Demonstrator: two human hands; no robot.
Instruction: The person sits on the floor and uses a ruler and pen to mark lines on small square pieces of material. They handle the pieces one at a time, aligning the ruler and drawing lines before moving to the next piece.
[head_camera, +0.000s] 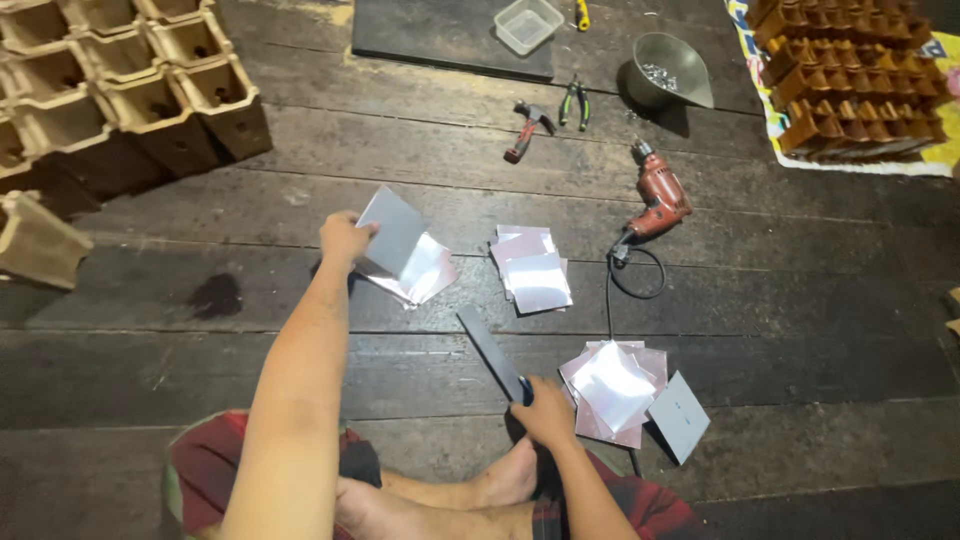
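Note:
My left hand (343, 238) reaches forward and holds a square grey metal sheet (393, 230) by its edge, tilted above a small pile of shiny sheets (420, 272) on the dark plank floor. My right hand (545, 408) grips the handle of a long flat dark blade (488, 350) that points away to the upper left. A second pile of shiny squares (533, 275) lies ahead. A third pile (612, 388) sits just right of my right hand, with a grey square (679, 417) beside it.
A red electric drill (657, 200) with its cord lies to the right. A hammer (525, 130), pliers (573, 102), a grey scoop-shaped tub of small metal parts (668, 70) and a clear plastic box (528, 24) lie farther off. Stacked tan moulded pots (120, 90) stand left, brown ones (850, 80) right.

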